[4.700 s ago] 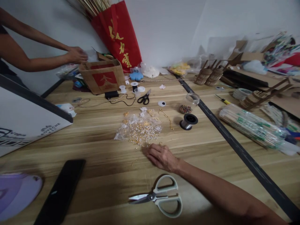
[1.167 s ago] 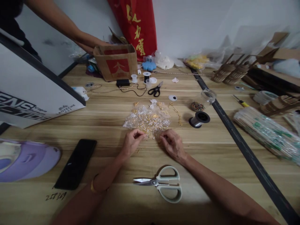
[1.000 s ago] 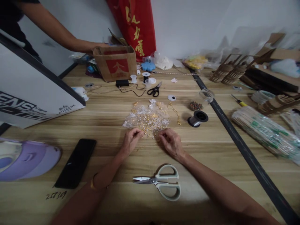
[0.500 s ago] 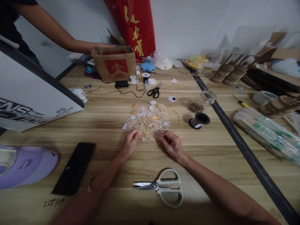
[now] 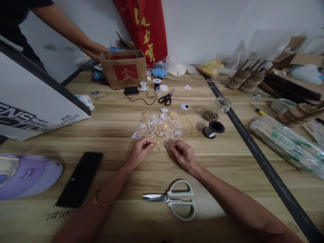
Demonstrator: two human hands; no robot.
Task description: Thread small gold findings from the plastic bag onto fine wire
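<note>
1. Left hand (image 5: 140, 150) at the near left of the pile, thumb and forefinger together; cannot tell of anything pinched.
2. Right hand (image 5: 184, 155) at the near right of the pile, apart from the left, fingers curled down; cannot tell of anything held.
3. Between and just beyond both, well short of the far edge of the table (image 5: 113, 118): pile (image 5: 162, 131) of gold and silver bits, partly in clear bags.
4. Just nearer, between the wrists: a few gold bits (image 5: 151, 163), then pale scissors (image 5: 165, 198), blades leftward.
5. Right of the pile: gold chain (image 5: 189, 125), wire spool (image 5: 212, 130), jar of beads (image 5: 211, 115).
6. Toward the table's left: phone (image 5: 79, 180), purple visor (image 5: 40, 175), white box (image 5: 37, 98).
7. Toward the far edge: black scissors (image 5: 169, 97), paper bag (image 5: 126, 72), red bag (image 5: 152, 30).
8. At the far left corner: co-worker's arm (image 5: 68, 30), reaching to the paper bag; hand partly hidden.
9. Toward the right edge: bagged sticks (image 5: 283, 143).
</note>
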